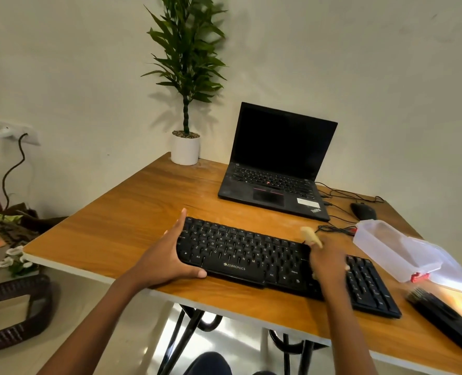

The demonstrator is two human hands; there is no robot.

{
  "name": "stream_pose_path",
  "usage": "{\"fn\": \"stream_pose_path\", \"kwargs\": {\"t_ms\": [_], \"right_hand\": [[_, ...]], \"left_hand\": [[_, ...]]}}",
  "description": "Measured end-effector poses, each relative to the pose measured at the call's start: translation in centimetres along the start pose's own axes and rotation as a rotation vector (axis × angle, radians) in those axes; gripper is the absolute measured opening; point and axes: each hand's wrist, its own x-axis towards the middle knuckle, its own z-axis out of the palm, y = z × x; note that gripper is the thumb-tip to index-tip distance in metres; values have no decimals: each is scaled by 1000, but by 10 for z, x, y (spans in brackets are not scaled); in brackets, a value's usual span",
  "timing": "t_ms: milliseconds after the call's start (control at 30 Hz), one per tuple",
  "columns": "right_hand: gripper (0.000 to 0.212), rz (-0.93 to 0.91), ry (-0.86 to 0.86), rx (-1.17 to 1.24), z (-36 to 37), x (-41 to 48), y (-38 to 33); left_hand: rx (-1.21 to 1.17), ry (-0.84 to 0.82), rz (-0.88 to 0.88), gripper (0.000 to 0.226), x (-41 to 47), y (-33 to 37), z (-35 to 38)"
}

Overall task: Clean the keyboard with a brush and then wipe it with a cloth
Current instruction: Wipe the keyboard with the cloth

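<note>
**A:** What sits furthest left?

**B:** A wall socket (pixel 5 128) with a black cable hanging from it, and a dark woven basket (pixel 39 307) on the floor. Next comes the wooden desk (pixel 132 212).

**A:** And the left hand (pixel 167 255)?

**B:** It grips the left end of the black Zebronics keyboard (pixel 240 253). The thumb lies along the near edge and the fingers reach up the end to the far corner.

**A:** Where does the keyboard lie?

**B:** Flat on the desk near the front edge, angled, with its right end closer to the person. A potted plant (pixel 185 148) stands at the far corner. Right of it, an open ThinkPad laptop (pixel 275 180) with a dark screen sits behind the keyboard.

**A:** The right hand (pixel 328 263)?

**B:** It is blurred, over the keyboard's right-middle keys. Its fingers are curled round 1 pale tan object (pixel 309 235) that pokes out above the hand. I cannot tell what that object is.

**A:** Further right?

**B:** A black mouse (pixel 363 211) sits by loose cables. Nearer, there is a clear plastic box (pixel 386 244) with a red latch. A black brush (pixel 446 323) lies on the desk just right of the keyboard, in nobody's hand.
</note>
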Motion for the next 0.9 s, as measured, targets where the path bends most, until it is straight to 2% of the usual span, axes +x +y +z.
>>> {"fn": "stream_pose_path", "kwargs": {"t_ms": [67, 133, 233, 333, 467, 533, 600, 633, 700, 767, 833, 900], "right_hand": [[32, -121, -60, -166, 29, -10, -12], [36, -216, -67, -198, 54, -24, -28], [39, -317, -98, -167, 80, -50, -52], [38, -502, -165, -149, 88, -82, -72], [40, -662, -356, -100, 75, -112, -74], [39, -718, -458, 3, 60, -122, -66], [36, -664, -574, 137, 39, -126, -58], [34, -569, -622, 207, 28, -125, -56], [27, -231, -616, 397, 3, -114, -54], [22, 67, -466, 645, -17, -92, -46], [26, 140, -206, 757, -32, -65, -34], [31, 118, 74, 697, -41, -38, -20]], "left_hand": [[3, 2, 4, 137, 0, 0, 0], [4, 6, 8, 137, 0, 1, 0], [7, 11, 19, 139, -1, 2, 1], [-12, 26, 27, 142, -1, 3, 0], [-26, 41, 40, 138, -1, 1, 2], [-15, 31, 36, 136, -2, 0, 2], [-6, 21, 37, 137, -2, -1, 1], [-6, 20, 38, 137, -3, 0, 1], [2, 20, 21, 138, -3, 1, 1], [10, -1, -16, 138, -3, 4, -1], [-10, -37, -26, 140, -4, 3, -4], [-44, -63, -9, 138, -5, 0, -11]]}}
